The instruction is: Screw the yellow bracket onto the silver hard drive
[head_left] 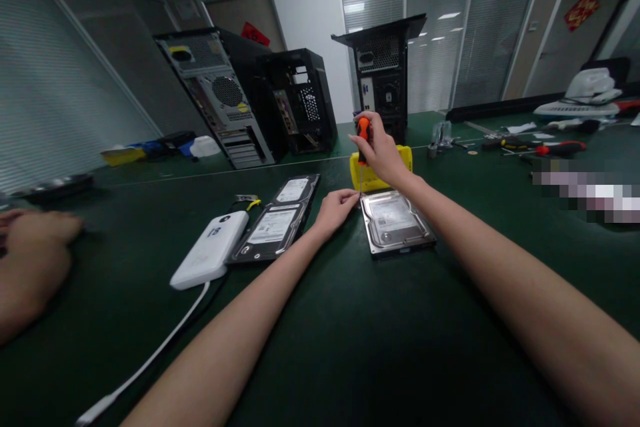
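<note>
A silver hard drive (pixel 393 219) lies label up on the green table. My right hand (pixel 381 150) is closed round the orange and black handle of a screwdriver (pixel 364 132), held upright with its shaft pointing down. The tip meets the drive's far left corner. Beside that corner my left hand (pixel 336 210) rests on the table with its thumb and fingers pinched together at the tip. Whatever may be between those fingertips is too small to make out. Just behind the drive stands a yellow object (pixel 406 159), partly hidden by my right hand.
Left of my hands lie two more hard drives (pixel 273 225) and a white power bank (pixel 213 248) with a white cable (pixel 160 343). Computer cases (pixel 220 93) stand at the back. Tools, including red-handled pliers (pixel 555 148), lie at right. Another person's arm (pixel 37 253) rests at far left.
</note>
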`<act>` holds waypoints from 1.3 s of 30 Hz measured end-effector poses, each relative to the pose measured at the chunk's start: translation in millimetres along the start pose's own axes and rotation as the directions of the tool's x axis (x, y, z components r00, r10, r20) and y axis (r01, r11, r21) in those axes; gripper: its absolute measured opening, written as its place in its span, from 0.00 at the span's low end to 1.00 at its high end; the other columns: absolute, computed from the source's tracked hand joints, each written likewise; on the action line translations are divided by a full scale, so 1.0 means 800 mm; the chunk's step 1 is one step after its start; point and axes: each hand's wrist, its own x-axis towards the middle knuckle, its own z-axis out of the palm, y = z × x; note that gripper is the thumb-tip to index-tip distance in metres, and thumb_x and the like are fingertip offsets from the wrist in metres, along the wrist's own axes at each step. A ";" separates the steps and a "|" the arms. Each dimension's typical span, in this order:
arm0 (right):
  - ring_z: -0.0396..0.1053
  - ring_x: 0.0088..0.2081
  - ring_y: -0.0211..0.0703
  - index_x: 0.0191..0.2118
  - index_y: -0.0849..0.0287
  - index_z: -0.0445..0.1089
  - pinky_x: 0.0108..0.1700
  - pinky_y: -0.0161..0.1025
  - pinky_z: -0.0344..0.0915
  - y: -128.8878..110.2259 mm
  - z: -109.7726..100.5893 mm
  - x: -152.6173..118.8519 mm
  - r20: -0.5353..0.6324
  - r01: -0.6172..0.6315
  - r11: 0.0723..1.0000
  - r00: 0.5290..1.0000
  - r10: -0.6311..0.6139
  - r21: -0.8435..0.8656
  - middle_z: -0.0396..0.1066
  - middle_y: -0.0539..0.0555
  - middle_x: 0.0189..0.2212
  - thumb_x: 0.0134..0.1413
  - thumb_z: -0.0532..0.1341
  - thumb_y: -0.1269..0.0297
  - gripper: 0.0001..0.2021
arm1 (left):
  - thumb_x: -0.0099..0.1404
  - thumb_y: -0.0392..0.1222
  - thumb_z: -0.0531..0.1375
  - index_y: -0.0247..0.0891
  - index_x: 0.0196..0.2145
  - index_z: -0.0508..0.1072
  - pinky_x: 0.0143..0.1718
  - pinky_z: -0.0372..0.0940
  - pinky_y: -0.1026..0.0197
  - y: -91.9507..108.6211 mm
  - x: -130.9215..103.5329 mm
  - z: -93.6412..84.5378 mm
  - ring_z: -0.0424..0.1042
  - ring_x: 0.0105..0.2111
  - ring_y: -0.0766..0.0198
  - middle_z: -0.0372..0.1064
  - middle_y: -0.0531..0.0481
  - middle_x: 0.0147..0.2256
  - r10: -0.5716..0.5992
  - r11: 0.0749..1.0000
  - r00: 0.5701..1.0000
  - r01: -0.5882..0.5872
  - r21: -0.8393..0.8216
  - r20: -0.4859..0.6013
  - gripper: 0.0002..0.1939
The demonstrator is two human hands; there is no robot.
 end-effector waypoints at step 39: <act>0.62 0.24 0.34 0.54 0.57 0.55 0.36 0.39 0.66 0.002 -0.006 0.006 0.083 0.020 0.999 0.996 -0.023 0.043 0.65 0.50 0.31 0.59 0.52 0.59 0.18 | 0.61 0.47 0.56 0.34 0.38 0.78 0.39 0.66 0.61 0.003 -0.002 0.001 0.75 0.36 0.57 0.77 0.45 0.35 0.000 1.000 1.000 0.001 0.031 -0.013 0.16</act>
